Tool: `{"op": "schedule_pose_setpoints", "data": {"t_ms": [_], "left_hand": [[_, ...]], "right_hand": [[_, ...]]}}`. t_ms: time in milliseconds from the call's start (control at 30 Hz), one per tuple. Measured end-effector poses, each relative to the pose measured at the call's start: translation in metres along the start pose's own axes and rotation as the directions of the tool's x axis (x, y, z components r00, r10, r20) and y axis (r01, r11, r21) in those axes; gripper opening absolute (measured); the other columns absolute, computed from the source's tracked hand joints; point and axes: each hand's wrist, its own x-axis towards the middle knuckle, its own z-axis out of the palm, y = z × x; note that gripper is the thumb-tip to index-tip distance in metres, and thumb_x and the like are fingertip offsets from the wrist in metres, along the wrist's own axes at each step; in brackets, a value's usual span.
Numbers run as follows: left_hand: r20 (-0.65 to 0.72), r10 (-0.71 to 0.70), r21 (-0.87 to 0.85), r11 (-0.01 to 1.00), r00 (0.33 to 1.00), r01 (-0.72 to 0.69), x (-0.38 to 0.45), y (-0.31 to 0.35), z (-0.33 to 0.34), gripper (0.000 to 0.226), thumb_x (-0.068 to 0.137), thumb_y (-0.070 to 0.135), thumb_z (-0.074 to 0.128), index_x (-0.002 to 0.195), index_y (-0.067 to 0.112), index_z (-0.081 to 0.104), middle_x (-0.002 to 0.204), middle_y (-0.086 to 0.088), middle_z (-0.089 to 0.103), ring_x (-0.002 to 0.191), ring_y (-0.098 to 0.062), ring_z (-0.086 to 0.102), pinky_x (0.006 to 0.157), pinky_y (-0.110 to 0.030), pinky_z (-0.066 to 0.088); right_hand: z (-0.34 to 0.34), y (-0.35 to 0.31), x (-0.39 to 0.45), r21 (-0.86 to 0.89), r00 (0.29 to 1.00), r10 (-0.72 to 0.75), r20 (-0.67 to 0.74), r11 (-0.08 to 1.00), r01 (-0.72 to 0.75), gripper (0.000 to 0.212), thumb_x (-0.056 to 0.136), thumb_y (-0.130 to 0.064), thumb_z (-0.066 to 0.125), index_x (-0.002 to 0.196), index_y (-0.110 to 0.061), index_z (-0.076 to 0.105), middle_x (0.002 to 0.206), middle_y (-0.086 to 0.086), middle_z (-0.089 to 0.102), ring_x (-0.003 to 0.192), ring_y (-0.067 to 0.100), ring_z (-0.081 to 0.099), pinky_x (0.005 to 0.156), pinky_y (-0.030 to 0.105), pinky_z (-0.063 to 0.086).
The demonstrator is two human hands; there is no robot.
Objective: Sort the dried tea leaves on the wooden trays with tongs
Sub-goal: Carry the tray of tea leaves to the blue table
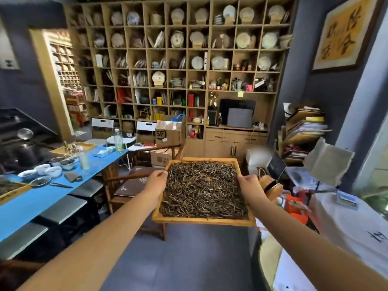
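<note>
Both hands are gripping the wooden tray (204,220) of tea leaves (202,190): left hand (156,181) fingers clenching its left rim, right hand (249,185) its right; blue desk (42,198) is lying leftward, nearer the left hand.

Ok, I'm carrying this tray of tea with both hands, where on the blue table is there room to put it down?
The widest bare blue patch is the near stretch, between the second tray at the left edge and the knife. Beyond that it's crowded: bowls, a bottle, a tissue pack. Your tray may overhang.
</note>
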Motion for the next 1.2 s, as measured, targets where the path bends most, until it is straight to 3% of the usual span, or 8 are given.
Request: {"op": "schedule_pose_setpoints", "data": {"t_ms": [167, 367, 467, 600, 800, 900, 1067, 1200], "left_hand": [[-0.113, 0.014, 0.017, 1.000, 0.994, -0.012, 0.066, 0.010, -0.022, 0.025, 0.100, 0.020, 0.038, 0.102, 0.010, 0.060, 0.090, -0.005, 0.056, 0.097, -0.024, 0.050, 0.074, -0.029, 0.036], [-0.262, -0.037, 0.070, 0.996, 0.964, 0.058, 0.149, 0.000, -0.064, 0.034, 0.100, 0.021, 0.037, 0.125, 0.005, 0.053, 0.114, -0.011, 0.057, 0.108, -0.028, 0.049, 0.089, -0.032, 0.036], [-0.307, -0.061, 0.082, 0.993, 0.950, 0.091, 0.201, -0.008, -0.092, 0.036, 0.101, 0.021, 0.037, 0.130, 0.004, 0.050, 0.136, -0.016, 0.049, 0.123, -0.031, 0.045, 0.099, -0.034, 0.036], [-0.365, -0.073, 0.052, 0.994, 0.928, 0.099, 0.272, -0.014, -0.135, 0.036, 0.101, 0.021, 0.038, 0.129, 0.002, 0.050, 0.134, -0.018, 0.050, 0.121, -0.032, 0.046, 0.095, -0.034, 0.038], [-0.456, -0.087, 0.032, 0.993, 0.886, 0.114, 0.355, -0.018, -0.203, 0.033, 0.098, 0.022, 0.040, 0.122, 0.005, 0.056, 0.123, -0.020, 0.059, 0.113, -0.035, 0.055, 0.099, -0.042, 0.044], [-0.500, -0.103, 0.016, 0.992, 0.860, 0.128, 0.388, -0.025, -0.233, 0.034, 0.098, 0.022, 0.040, 0.122, 0.006, 0.057, 0.120, -0.020, 0.061, 0.111, -0.035, 0.055, 0.098, -0.040, 0.045], [-0.593, -0.105, 0.002, 0.991, 0.798, 0.132, 0.445, -0.043, -0.280, 0.033, 0.099, 0.018, 0.039, 0.117, -0.002, 0.057, 0.076, -0.005, 0.052, 0.068, -0.015, 0.046, 0.063, -0.027, 0.036], [-0.675, -0.121, -0.022, 0.989, 0.727, 0.144, 0.486, -0.055, -0.317, 0.029, 0.100, 0.021, 0.038, 0.116, 0.005, 0.057, 0.072, -0.001, 0.046, 0.072, -0.019, 0.044, 0.066, -0.027, 0.033]], "right_hand": [[0.058, -0.030, 0.076, -0.034, 0.992, -0.047, 0.117, 0.998, 0.051, 0.041, 0.096, -0.030, 0.038, 0.113, 0.006, 0.051, 0.105, 0.020, 0.062, 0.091, 0.027, 0.058, 0.061, 0.029, 0.039], [0.156, -0.046, 0.149, -0.043, 0.968, -0.038, 0.247, 0.998, 0.050, 0.041, 0.096, -0.031, 0.038, 0.113, 0.005, 0.051, 0.109, 0.020, 0.062, 0.100, 0.032, 0.059, 0.075, 0.030, 0.043], [0.216, -0.059, 0.184, -0.048, 0.953, -0.054, 0.299, 0.996, 0.072, 0.040, 0.097, -0.029, 0.038, 0.108, 0.007, 0.052, 0.103, 0.021, 0.062, 0.094, 0.031, 0.060, 0.068, 0.029, 0.039], [0.296, -0.086, 0.227, -0.044, 0.935, -0.116, 0.336, 0.989, 0.138, 0.033, 0.097, -0.023, 0.040, 0.090, 0.007, 0.053, 0.082, 0.026, 0.056, 0.079, 0.032, 0.059, 0.061, 0.030, 0.036], [0.410, -0.121, 0.279, -0.097, 0.907, -0.124, 0.403, 0.979, 0.177, 0.024, 0.098, -0.028, 0.036, 0.085, -0.008, 0.041, 0.067, 0.008, 0.044, 0.061, 0.021, 0.044, 0.053, 0.029, 0.031], [0.462, -0.133, 0.298, -0.104, 0.885, -0.125, 0.449, 0.976, 0.191, 0.032, 0.097, -0.031, 0.037, 0.102, -0.003, 0.051, 0.086, 0.014, 0.055, 0.073, 0.023, 0.050, 0.058, 0.028, 0.035], [0.553, -0.148, 0.328, -0.078, 0.826, -0.130, 0.548, 0.976, 0.204, 0.038, 0.097, -0.033, 0.036, 0.113, -0.001, 0.049, 0.076, 0.007, 0.052, 0.066, 0.018, 0.048, 0.055, 0.028, 0.034], [0.629, -0.169, 0.350, -0.034, 0.774, -0.179, 0.607, 0.968, 0.250, 0.035, 0.097, -0.031, 0.039, 0.116, -0.002, 0.044, 0.088, 0.009, 0.055, 0.075, 0.020, 0.052, 0.063, 0.033, 0.043]]}}
